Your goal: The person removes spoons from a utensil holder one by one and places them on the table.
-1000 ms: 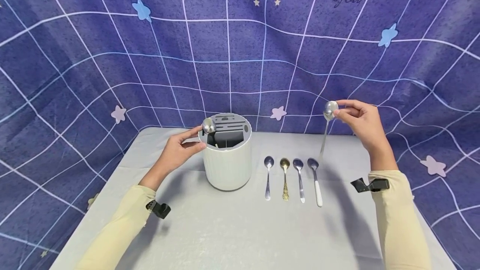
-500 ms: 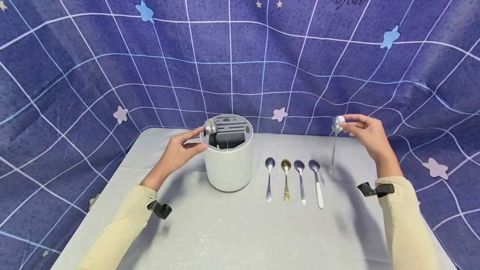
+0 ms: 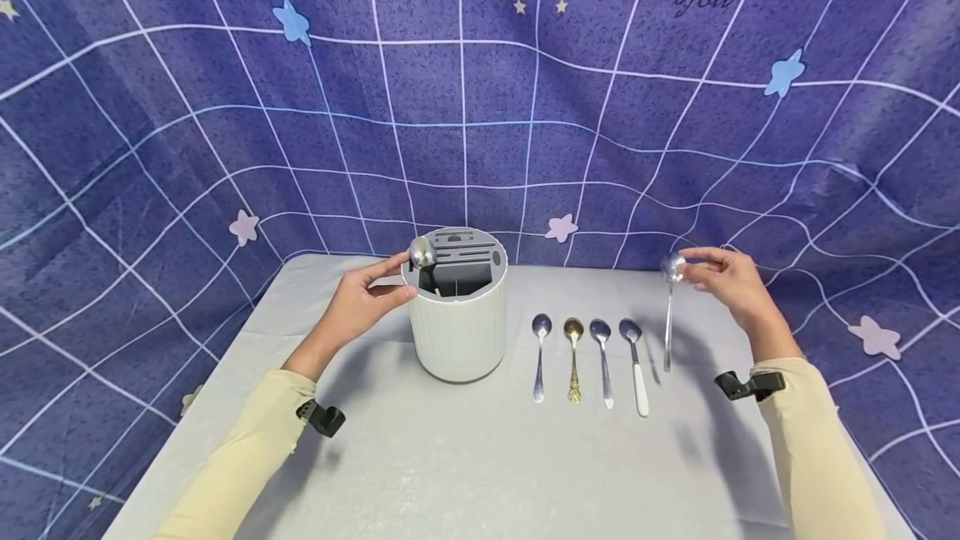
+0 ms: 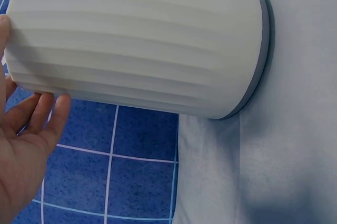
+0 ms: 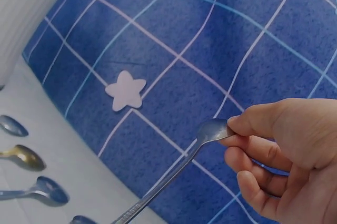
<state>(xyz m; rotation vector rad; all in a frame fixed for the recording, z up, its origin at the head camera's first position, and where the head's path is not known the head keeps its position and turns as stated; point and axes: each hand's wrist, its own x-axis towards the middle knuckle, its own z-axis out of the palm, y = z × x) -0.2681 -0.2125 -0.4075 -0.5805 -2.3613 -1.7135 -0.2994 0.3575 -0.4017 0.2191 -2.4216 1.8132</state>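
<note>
A silver spoon (image 3: 669,315) hangs bowl up at the right, its handle slanting down over the table. My right hand (image 3: 727,286) pinches it by the tip of the bowl between thumb and fingers; the right wrist view shows the same spoon (image 5: 181,169) close up. My left hand (image 3: 358,302) rests against the white ribbed utensil holder (image 3: 459,340), thumb and fingers spread along its upper left side. Another spoon (image 3: 422,252) stands in the holder's front left, bowl up beside my left fingers. Its handle is mostly hidden inside.
Right of the holder several spoons lie in a row: a silver spoon (image 3: 538,357), a gold ornate spoon (image 3: 574,357), another silver spoon (image 3: 603,361) and a white-handled spoon (image 3: 639,382). A grey cloth (image 3: 480,465) covers the table. A blue grid curtain (image 3: 480,148) hangs behind.
My right hand has moved down and slightly right, lowering the spoon with its handle now nearer the table. The left hand stays at the holder.
</note>
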